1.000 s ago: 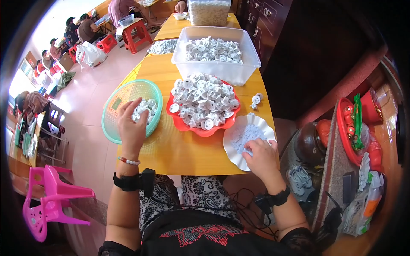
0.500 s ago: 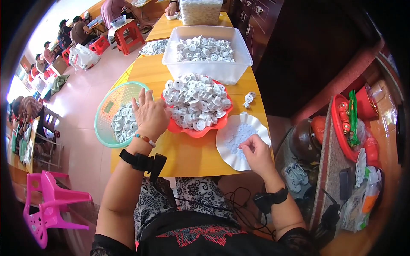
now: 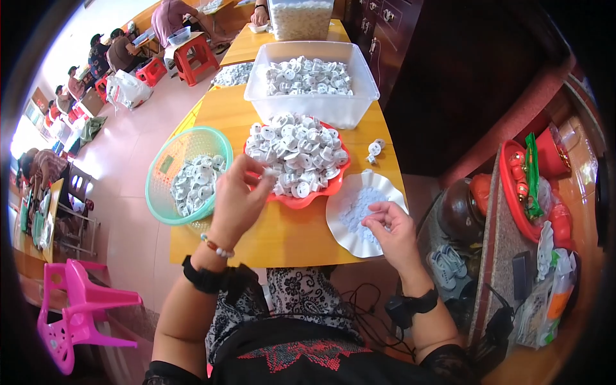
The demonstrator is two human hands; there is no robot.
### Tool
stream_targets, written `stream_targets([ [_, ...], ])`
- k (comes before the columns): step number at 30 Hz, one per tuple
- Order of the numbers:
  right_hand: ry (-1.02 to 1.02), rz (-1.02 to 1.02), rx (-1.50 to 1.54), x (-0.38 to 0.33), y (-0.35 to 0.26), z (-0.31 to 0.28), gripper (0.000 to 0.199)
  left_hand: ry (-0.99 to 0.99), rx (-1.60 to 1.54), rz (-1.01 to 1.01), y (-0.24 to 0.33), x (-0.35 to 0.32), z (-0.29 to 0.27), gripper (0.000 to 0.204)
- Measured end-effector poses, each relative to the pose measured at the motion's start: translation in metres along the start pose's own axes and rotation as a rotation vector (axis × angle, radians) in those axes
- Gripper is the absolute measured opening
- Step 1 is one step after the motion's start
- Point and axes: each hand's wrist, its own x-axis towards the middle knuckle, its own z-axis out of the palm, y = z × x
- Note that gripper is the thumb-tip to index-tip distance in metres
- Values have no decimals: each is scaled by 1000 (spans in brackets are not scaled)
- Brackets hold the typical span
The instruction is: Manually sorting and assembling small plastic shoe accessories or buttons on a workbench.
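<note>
My left hand [image 3: 239, 200] is at the near left edge of a red scalloped bowl [image 3: 300, 201] heaped with small white plastic parts [image 3: 295, 151]. Thumb and fingers pinch one white plastic part [image 3: 270, 173], slightly blurred. To its left stands a green mesh basket [image 3: 154, 192] holding more such parts [image 3: 196, 183]. Over the right side of a white wavy-rimmed plate [image 3: 338, 234], my right hand [image 3: 394, 230] has thumb and forefinger pressed together. Whatever lies between those fingertips is too small to make out. Small pale bluish discs [image 3: 359, 208] lie on the plate.
Behind the bowl stands a clear plastic bin [image 3: 311, 106] of white parts. A few loose parts [image 3: 375, 149] lie right of the bowl on the wooden table [image 3: 256, 247]. A pink plastic chair [image 3: 83, 305] is at left; a stone-edged counter [image 3: 484, 263] at right. People [image 3: 119, 51] sit farther back.
My left hand has moved from the green basket's rim toward the red bowl and now pinches a white part. My right hand stays at the plate, its fingers slightly shifted.
</note>
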Motion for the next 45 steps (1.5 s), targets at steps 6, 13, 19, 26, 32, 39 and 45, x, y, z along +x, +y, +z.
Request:
stream_targets([
  [6, -152, 28, 159, -5, -24, 12, 14, -626, -1342, -768, 50, -41, -2, 30],
  [13, -136, 126, 362, -20, -53, 27, 13, -691, -1529, -776, 62, -65, 1, 42],
  [19, -160, 61, 403, -23, -51, 28, 12, -728, -1497, -755, 69, -66, -4, 42],
  [26, -127, -193, 124, -22, -55, 29, 7, -752, -1461, -731, 75, -66, -4, 40],
  [32, -121, -324, -83, -21, -63, 29, 6, -759, -1429, -726, 77, -65, -6, 40],
  [39, -97, -417, -236, -20, -65, 27, 7, -748, -1419, -718, 79, -64, -6, 39],
  [45, -101, -413, -256, -20, -67, 29, 7, -749, -1370, -711, 82, -63, -8, 42],
])
